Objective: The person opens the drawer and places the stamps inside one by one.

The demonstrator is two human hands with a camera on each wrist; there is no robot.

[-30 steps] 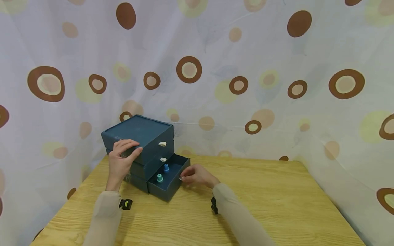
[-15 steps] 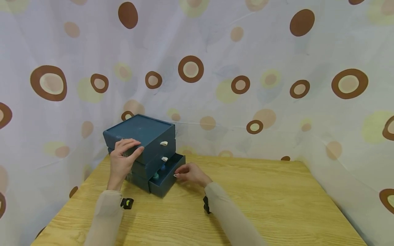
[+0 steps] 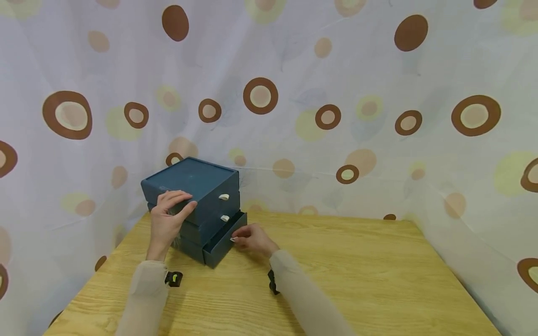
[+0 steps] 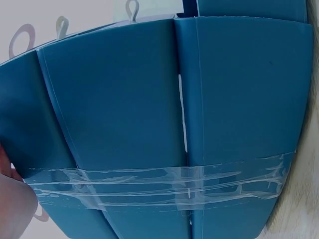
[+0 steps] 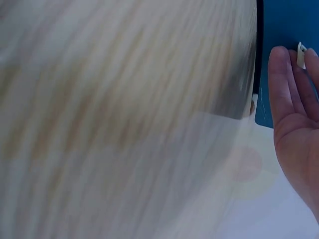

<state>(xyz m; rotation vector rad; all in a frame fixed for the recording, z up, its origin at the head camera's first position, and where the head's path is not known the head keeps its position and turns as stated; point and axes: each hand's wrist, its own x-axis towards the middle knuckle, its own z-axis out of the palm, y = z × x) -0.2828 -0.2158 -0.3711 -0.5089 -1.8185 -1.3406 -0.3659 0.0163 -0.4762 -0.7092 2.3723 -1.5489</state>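
Observation:
A dark blue drawer cabinet [image 3: 193, 179] stands at the left of the table in the head view, its bottom drawer [image 3: 218, 249] partly out. My left hand [image 3: 166, 221] rests on the cabinet's top near the front corner, fingers extended over the edge and thumb apart from them. At the drawer front, my right hand [image 3: 254, 240] pinches a small white pull loop [image 3: 233, 239]; the loop [image 5: 301, 56] also shows between the fingers in the right wrist view. The drawer's inside is mostly hidden now. Clear tape [image 4: 149, 186] runs across the cabinet's side in the left wrist view.
Two more white loops [image 3: 224, 197] mark the upper drawers, which are in. The wooden table [image 3: 357, 270] extends to the right of the cabinet. A patterned curtain [image 3: 286, 135] hangs behind and along both sides.
My right hand has moved left with the loop, and the bottom drawer has slid further into the cabinet. The two small blue and teal pieces inside have gone out of sight. My left hand stays put.

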